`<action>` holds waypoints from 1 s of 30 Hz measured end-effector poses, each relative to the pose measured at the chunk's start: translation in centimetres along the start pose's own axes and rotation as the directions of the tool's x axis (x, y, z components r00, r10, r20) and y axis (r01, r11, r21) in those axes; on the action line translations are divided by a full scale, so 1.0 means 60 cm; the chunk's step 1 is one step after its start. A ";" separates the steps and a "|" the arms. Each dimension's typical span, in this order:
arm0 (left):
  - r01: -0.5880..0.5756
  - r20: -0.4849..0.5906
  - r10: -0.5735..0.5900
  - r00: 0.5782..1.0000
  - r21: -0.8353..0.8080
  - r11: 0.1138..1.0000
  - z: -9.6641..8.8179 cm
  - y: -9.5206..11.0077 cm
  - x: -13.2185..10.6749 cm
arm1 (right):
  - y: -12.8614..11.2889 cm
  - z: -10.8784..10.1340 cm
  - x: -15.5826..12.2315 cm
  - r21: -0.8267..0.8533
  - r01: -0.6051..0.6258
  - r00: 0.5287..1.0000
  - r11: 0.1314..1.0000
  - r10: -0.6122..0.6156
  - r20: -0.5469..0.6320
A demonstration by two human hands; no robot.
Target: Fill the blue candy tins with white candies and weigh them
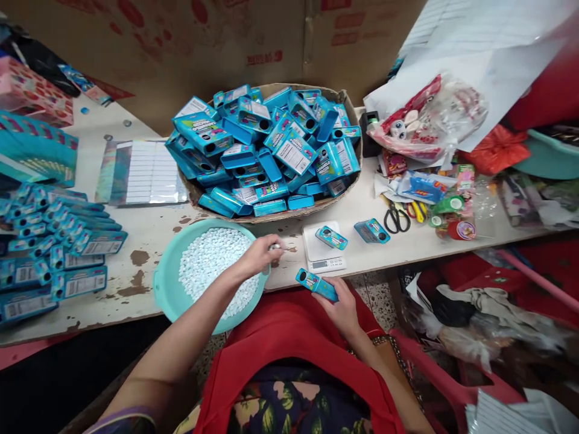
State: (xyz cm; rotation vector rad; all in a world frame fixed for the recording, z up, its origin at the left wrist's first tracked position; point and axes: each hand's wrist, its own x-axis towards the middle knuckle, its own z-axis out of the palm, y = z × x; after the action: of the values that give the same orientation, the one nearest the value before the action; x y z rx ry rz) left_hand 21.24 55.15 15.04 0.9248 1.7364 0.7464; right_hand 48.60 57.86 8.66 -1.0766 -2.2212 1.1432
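My left hand (260,253) is over the right rim of a turquoise basin (165,283), its fingers curled around a few small white candies. Many more white candies (212,262) lie in the basin. In my right hand (341,304) is a small blue printed box (316,284) with a dark round spot at one end, held low in front of the table edge. A white digital scale (316,253) stands just beyond it, with another blue box (332,237) lying on its plate. One more blue box (371,231) is on the table right of the scale.
A cardboard carton (353,193) heaped with blue boxes stands behind the basin. Rows of blue boxes (81,241) are stacked at the left, near wrapped printed sheets (145,172). Black scissors (397,218), packets and plastic bags lie at the right. A large cardboard sheet (203,54) stands behind.
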 end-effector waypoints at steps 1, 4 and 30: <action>-0.082 0.030 0.079 0.996 0.123 0.989 0.019 0.024 0.025 | 0.005 -0.004 -0.004 -0.003 -0.019 1.000 1.000 0.019 -0.010; -0.291 0.123 0.264 0.957 0.452 0.843 0.072 0.080 0.088 | 0.020 -0.018 -0.016 -0.011 -0.085 0.995 0.996 0.085 -0.049; -0.029 -0.259 0.274 0.926 0.674 0.738 -0.008 0.004 0.004 | 0.075 -0.053 -0.058 -0.061 -0.222 0.969 0.973 0.214 -0.124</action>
State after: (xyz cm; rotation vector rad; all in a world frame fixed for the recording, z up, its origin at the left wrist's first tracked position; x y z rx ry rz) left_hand 20.82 55.45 15.26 1.5062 2.3279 0.3891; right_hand 54.81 58.35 6.73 -1.4110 -2.1091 1.0610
